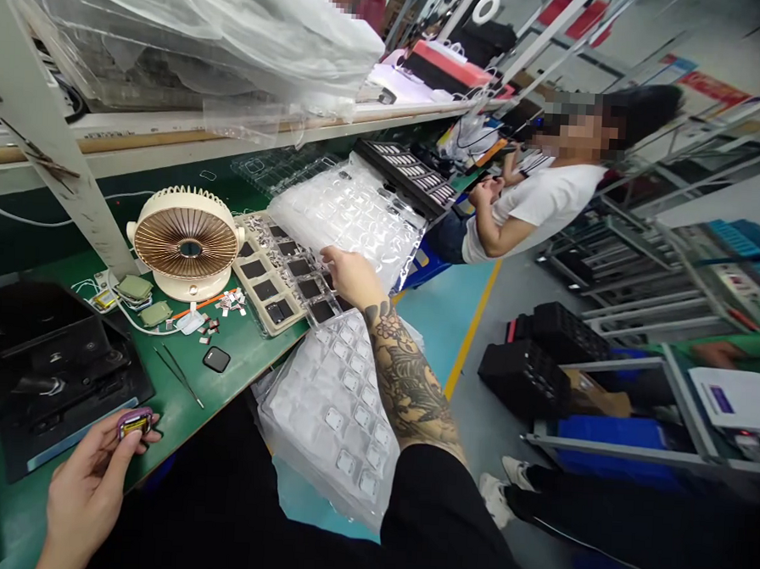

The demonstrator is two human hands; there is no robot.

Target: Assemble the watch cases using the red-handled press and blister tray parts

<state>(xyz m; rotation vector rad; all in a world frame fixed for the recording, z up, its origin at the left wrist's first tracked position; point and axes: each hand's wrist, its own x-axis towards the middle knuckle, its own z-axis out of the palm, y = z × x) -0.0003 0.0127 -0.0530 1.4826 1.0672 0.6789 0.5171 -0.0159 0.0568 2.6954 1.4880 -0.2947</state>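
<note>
My left hand (pixel 93 482) is closed on a small purple watch case (pixel 136 423), pinched between thumb and fingers, with a yellow part showing inside. My right hand (pixel 350 274) reaches out over a clear tray (pixel 304 268) of dark square pieces, fingers partly extended and nothing visible in them. Beside it, at the left, is a beige tray (pixel 268 291) holding similar dark squares. Just beyond the right hand lies a clear-plastic-wrapped tray (pixel 349 211). Below my right forearm, a white molded tray (pixel 341 401) with several small square parts overhangs the bench edge.
A cream fan (pixel 189 240) stands on the green bench (pixel 222 387). Tweezers (pixel 181 378), a black watch-shaped piece (pixel 216 359) and small loose parts lie before it. A black fixture (pixel 44 369) occupies the left. A co-worker (pixel 537 199) sits further along the bench.
</note>
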